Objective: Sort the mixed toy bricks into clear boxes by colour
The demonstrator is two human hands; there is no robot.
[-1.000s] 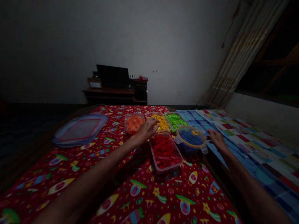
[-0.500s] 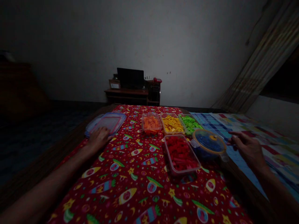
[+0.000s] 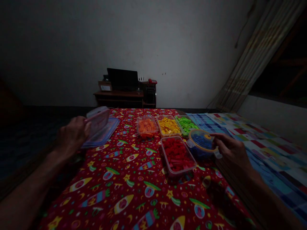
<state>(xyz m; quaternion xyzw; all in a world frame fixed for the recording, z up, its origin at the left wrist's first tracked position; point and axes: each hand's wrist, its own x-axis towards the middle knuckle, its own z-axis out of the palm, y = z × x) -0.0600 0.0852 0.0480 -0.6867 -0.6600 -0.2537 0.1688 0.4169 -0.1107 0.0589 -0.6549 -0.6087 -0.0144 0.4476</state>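
My left hand (image 3: pixel 72 135) grips a clear rectangular lid with a pink centre (image 3: pixel 98 120), tilted up off a stack of more lids (image 3: pixel 105 135) on the red patterned cloth (image 3: pixel 134 191). My right hand (image 3: pixel 231 150) pinches the clip at the right edge of a round blue container with an orange-rimmed lid (image 3: pixel 200 142). Between my hands stands an open tub of red pieces (image 3: pixel 177 155). Behind it are tubs of orange pieces (image 3: pixel 146 125), yellow pieces (image 3: pixel 168 125) and green pieces (image 3: pixel 186 124).
A checked blue and multicolour cloth (image 3: pixel 259 143) lies to the right of the red one. A low wooden desk with a dark screen (image 3: pixel 123 86) stands against the far wall. A curtain (image 3: pixel 254 57) hangs at right. The room is dim.
My left hand went from the yellow tub to the lid stack at left and lifted the top lid. My right hand moved in onto the round container's edge.
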